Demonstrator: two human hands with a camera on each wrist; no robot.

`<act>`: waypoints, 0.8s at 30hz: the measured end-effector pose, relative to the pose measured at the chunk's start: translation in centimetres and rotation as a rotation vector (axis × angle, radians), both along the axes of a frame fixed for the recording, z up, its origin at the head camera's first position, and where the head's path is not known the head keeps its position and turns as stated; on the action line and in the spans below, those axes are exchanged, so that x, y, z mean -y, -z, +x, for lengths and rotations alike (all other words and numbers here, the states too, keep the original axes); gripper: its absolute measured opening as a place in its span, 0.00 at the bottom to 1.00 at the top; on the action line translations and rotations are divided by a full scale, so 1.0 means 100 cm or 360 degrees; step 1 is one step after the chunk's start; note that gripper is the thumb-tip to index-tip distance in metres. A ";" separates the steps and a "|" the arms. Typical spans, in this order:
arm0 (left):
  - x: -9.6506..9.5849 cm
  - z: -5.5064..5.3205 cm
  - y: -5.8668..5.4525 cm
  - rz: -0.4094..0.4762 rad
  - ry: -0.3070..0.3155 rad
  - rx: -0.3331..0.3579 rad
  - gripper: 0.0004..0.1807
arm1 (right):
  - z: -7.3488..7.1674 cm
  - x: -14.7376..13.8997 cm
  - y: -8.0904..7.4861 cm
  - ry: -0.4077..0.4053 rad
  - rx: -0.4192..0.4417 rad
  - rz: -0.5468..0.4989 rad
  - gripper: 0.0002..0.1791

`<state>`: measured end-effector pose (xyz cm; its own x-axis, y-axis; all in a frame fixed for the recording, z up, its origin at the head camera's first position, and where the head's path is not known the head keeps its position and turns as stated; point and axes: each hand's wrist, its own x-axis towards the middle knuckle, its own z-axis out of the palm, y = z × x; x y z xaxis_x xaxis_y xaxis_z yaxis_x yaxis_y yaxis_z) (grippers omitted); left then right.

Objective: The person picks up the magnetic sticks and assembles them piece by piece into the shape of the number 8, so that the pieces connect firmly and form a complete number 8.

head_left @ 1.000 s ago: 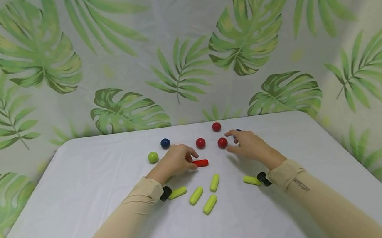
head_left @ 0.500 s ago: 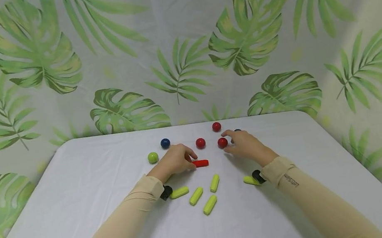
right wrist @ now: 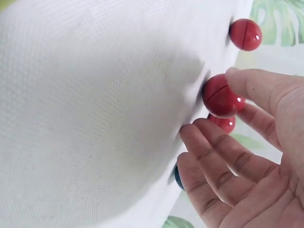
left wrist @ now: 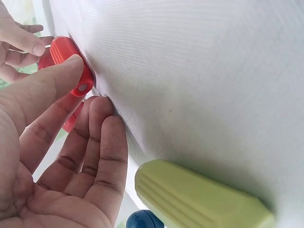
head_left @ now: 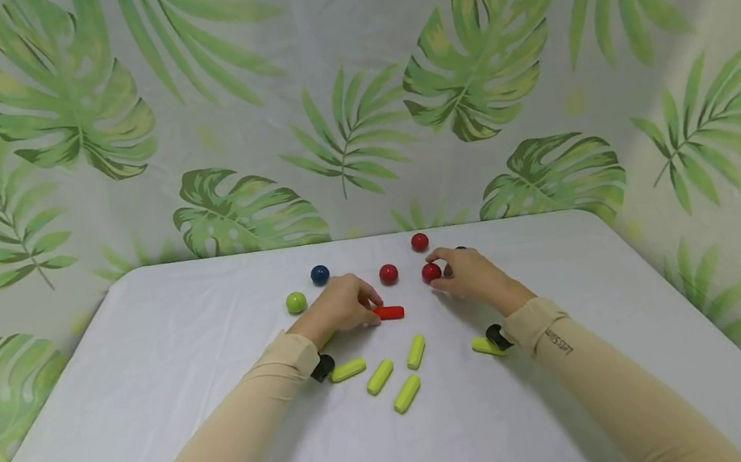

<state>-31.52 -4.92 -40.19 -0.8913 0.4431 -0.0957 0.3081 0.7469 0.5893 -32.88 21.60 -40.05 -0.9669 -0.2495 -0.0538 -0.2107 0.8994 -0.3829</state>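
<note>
My left hand (head_left: 344, 305) pinches the left end of a red ridged stick (head_left: 391, 312) between thumb and forefinger. In the left wrist view, the thumb presses the near end of this stick while the other fingers curl beside it, close to the cloth. My right hand (head_left: 473, 273) has its thumb and forefinger round a red ball (head_left: 430, 272), its other fingertips down near the cloth. The right wrist view shows the thumb tip on that ball (right wrist: 217, 97). Another red ball (head_left: 388, 274) lies between the hands, and a third red ball (head_left: 420, 241) sits farther back.
Several yellow-green sticks (head_left: 380, 376) lie on the white-covered table (head_left: 451, 446) in front of the hands; one (head_left: 484, 346) is partly hidden by the right wrist camera. A blue ball (head_left: 320, 274) and a green ball (head_left: 296, 302) stand left. A dark ball (head_left: 461, 248) is mostly hidden behind the right hand.
My right hand has moved left, and its thumb and forefinger have closed round the red ball. The left hand has stayed at the red stick with little movement.
</note>
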 end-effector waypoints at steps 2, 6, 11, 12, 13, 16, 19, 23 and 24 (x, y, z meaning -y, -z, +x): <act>0.000 0.000 -0.001 0.0002 0.0001 -0.0003 0.12 | -0.001 0.000 0.001 0.0009 0.0005 -0.0011 0.28; -0.001 0.000 -0.001 -0.0013 0.0005 -0.0013 0.11 | -0.002 0.000 0.001 0.0019 0.0026 -0.0029 0.27; -0.003 0.000 0.000 -0.0033 -0.0004 -0.0018 0.10 | -0.004 0.000 0.001 0.0021 0.0036 -0.0062 0.22; -0.003 0.000 0.000 -0.0029 -0.0014 -0.0007 0.09 | -0.005 -0.001 0.001 0.0020 0.0038 -0.0072 0.21; -0.003 0.000 -0.001 -0.0022 -0.0023 0.0008 0.09 | -0.005 -0.001 0.001 0.0021 0.0045 -0.0085 0.20; -0.003 -0.002 -0.002 0.0028 -0.0050 0.0065 0.08 | -0.005 -0.004 0.000 0.0024 0.0077 -0.0117 0.19; -0.003 -0.004 -0.006 0.0056 -0.0060 0.0087 0.08 | -0.005 -0.009 -0.001 0.0020 0.0100 -0.0138 0.18; -0.002 -0.009 -0.009 0.0041 -0.0053 0.0045 0.08 | -0.004 -0.016 -0.002 -0.0003 0.0105 -0.0151 0.18; -0.002 -0.010 -0.010 0.0038 -0.0059 0.0040 0.08 | -0.004 -0.018 -0.002 -0.0010 0.0108 -0.0155 0.17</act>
